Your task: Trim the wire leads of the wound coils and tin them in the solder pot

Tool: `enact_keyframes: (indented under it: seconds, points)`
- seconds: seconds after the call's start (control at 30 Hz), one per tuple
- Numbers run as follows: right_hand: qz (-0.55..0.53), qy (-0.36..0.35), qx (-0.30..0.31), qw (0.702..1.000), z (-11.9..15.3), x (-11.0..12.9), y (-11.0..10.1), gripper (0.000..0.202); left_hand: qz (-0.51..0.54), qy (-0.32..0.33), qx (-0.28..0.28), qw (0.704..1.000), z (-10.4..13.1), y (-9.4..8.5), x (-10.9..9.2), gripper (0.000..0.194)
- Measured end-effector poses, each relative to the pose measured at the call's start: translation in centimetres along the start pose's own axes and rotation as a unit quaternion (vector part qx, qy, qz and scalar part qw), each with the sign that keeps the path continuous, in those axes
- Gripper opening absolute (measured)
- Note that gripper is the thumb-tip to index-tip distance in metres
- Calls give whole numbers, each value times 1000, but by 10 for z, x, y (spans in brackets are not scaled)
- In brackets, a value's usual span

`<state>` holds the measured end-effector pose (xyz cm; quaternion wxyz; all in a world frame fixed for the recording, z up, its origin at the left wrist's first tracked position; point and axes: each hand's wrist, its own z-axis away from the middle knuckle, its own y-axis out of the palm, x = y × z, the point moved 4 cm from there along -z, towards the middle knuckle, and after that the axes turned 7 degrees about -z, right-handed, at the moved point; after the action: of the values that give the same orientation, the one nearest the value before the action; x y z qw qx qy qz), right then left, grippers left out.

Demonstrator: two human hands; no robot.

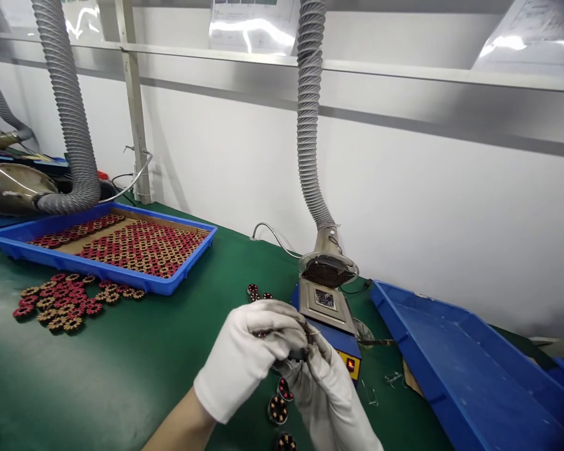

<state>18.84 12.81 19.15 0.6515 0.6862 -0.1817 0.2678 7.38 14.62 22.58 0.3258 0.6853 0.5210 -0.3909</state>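
Note:
My left hand (251, 351), in a white glove, is closed at the centre, its fingertips meeting those of my right hand (326, 388), gloved too. Between them is a small dark part (298, 354), mostly hidden by the fingers. Below the hands, round parts with red or tan segments (278, 409) lie in a rough line on the green table. A few similar parts (252, 289) sit just behind my left hand. Beyond my right hand stands a blue heated unit (329, 300) with a metal top, a dark speckled square in its middle and a lit red switch.
A grey extraction hose (310, 119) hangs over the unit. On the left, a blue tray (169, 285) holds many red and tan parts, with a loose cluster (59, 300) before it. Another blue tray (479, 369) and clear clips (393, 378) are at right.

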Motion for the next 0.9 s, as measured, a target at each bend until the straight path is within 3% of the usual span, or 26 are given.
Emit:
enact_keyframes:
  seconds: [0.1, 0.17, 0.33, 0.4, 0.57, 0.63, 0.7, 0.77, 0.9]
  points:
    - [15, -4, -11, 1000, -2, 1, -2, 28, 17, 48, -81, 995, 3, -9, -4, 15]
    - [29, -3, -21, 999, -2, 2, -2, 30, 13, 45, -115, 992, 4, -16, -6, 17]
    - [38, -19, -50, 998, 1, 2, -1, 41, -45, -14, 28, 999, 0, -1, -4, 23]
    - [26, -19, -45, 998, 1, 1, -1, 39, -27, 11, 13, 999, -1, 0, -3, 15]
    - [-50, 65, 38, 996, 1, -3, -1, 29, -15, 64, -112, 992, 4, -18, -5, 15]
    - [-92, 82, 58, 991, 0, -3, 0, 28, -88, 62, -91, 990, 5, -18, -8, 17]
    - [-129, 92, 51, 986, -2, -4, 1, 32, -205, 89, -31, 974, 4, -9, -13, 38]
    - [-163, 88, 35, 982, -3, -4, 3, 32, -304, 146, -7, 941, 3, 1, -17, 53]
    - [-202, 93, 31, 974, -2, -5, 6, 26, -354, 254, -16, 900, 2, 9, -19, 41]
